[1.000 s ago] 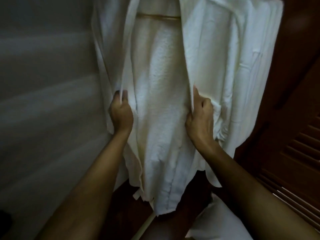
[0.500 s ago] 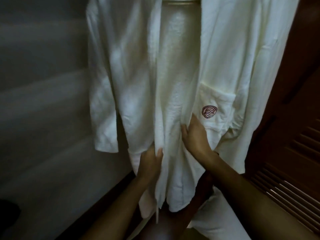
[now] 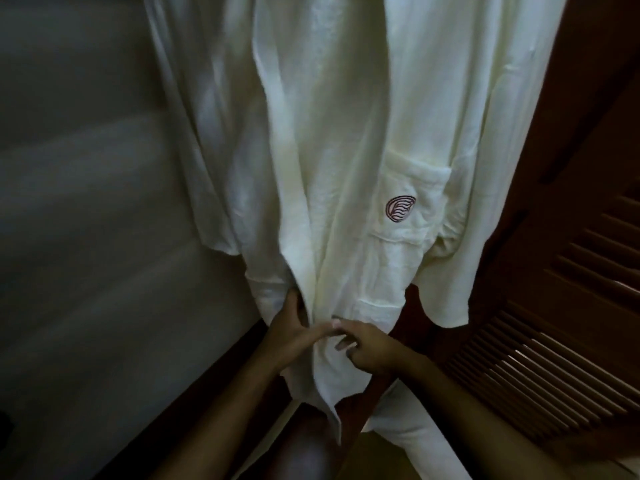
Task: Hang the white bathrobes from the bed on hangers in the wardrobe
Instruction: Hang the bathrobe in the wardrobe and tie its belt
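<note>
A white bathrobe (image 3: 346, 133) hangs in front of me inside the wardrobe, its front panels overlapped. A pocket with a dark red round logo (image 3: 400, 208) shows on the right panel. My left hand (image 3: 294, 337) holds the edge of the left panel low down, thumb up against the cloth and fingers reaching right. My right hand (image 3: 369, 346) meets it at the middle, fingers curled on the edge of the right panel. The fingertips of both hands touch. The hanger and the top of the robe are out of view.
A grey wall (image 3: 86, 237) runs along the left. A brown louvred wardrobe door (image 3: 571, 323) stands at the right. More white cloth (image 3: 415, 441) lies low down below the robe's hem, above the dark wardrobe floor.
Both hands slid down the robe's front edges and came together at the middle, bringing the open panels closed. The inner terry lining and the hanger bar are no longer visible.
</note>
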Tool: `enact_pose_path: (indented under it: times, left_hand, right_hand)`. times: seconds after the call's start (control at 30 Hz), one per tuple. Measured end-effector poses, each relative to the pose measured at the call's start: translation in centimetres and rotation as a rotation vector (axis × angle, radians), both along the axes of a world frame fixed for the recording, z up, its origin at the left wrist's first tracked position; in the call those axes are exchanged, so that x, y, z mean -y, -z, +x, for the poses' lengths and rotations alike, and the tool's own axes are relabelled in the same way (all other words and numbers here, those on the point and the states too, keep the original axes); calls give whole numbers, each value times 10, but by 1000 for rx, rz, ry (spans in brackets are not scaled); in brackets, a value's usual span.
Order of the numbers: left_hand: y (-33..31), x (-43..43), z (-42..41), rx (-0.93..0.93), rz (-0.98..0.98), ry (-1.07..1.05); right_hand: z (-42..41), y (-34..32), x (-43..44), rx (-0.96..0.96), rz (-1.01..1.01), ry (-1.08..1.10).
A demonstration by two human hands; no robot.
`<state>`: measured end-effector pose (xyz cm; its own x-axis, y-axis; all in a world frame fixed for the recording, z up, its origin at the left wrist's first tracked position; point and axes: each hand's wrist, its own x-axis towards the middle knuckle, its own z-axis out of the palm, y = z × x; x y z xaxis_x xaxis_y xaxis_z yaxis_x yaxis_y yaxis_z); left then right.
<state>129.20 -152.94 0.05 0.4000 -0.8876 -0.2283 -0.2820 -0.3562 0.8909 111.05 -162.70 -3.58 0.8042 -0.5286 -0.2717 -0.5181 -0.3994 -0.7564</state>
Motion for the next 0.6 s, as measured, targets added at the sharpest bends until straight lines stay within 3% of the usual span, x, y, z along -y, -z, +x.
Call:
enact_pose_path:
  times: [0.1, 0.2, 0.27, 0.33, 0.43, 0.6]
  left_hand:
    - [-9, 17, -15, 146, -4, -56]
    - [-3, 32, -16, 209, -38, -112]
    - [-1, 46, -2, 221, 29, -240]
    - [5, 55, 16, 206, 61, -306]
    - [3, 50, 18, 241, 10, -262]
    - [-42, 28, -37, 301, -369, -481]
  right_hand:
    - [-31, -2, 21, 28, -36, 120]
    - [-56, -3, 46, 50, -260, 588]
    - [-65, -1, 62, 147, -304, 831]
    - [-66, -4, 79, 233, -192, 799]
    - [-53, -13, 84, 224, -7, 555]
    - [-37, 1, 76, 240, 48, 414]
